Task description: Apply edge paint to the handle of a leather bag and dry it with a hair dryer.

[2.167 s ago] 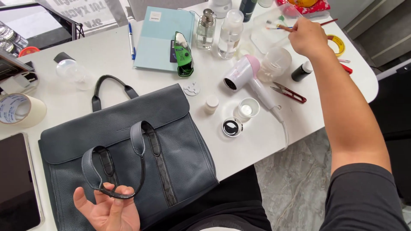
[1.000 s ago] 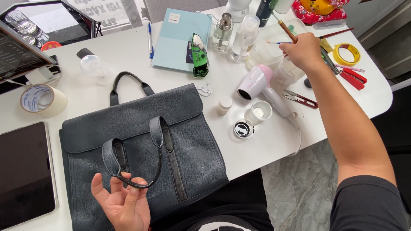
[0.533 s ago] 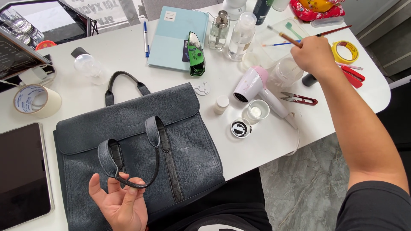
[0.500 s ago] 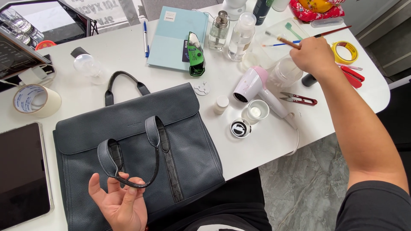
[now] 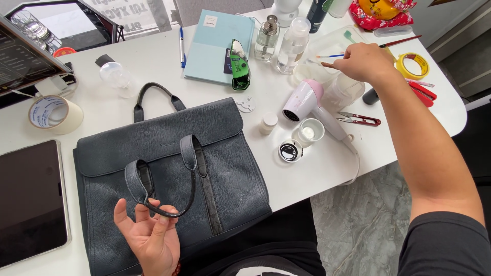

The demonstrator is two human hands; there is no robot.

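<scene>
Two hands apart: my left hand (image 5: 148, 237), fingers spread, cradles the bag handle (image 5: 153, 197) at six o'clock; my right hand (image 5: 364, 62) pinches a brush (image 5: 327, 65) pointing toward nine o'clock.

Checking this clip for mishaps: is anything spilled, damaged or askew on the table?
Nothing stands out. The dark leather bag lies flat, its handle on the left hand. The right hand holds a thin brush. The small white jar sits open beside its lid, with no spill visible.
</scene>
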